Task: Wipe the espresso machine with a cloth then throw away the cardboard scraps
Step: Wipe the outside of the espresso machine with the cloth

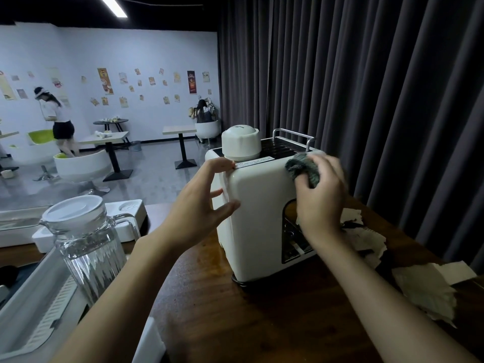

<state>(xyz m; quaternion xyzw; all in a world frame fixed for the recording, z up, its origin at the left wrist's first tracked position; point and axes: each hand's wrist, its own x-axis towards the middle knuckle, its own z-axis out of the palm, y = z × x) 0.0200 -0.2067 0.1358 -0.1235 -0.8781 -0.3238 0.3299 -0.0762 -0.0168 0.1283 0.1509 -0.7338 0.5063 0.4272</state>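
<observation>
At the table (262,323), grips a grey cloth (301,166) in the right hand (320,195) against the espresso machine (256,221) top edge, touches its side with the spread-fingered left hand (201,205) (cardboard scraps (424,292) just right of the machine).

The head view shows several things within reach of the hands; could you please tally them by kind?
espresso machine: 1
cloth: 1, gripped in the right hand
cardboard scraps: 3 visible, possibly more where they overlap
glass pitcher: 1
Total: 6
</observation>
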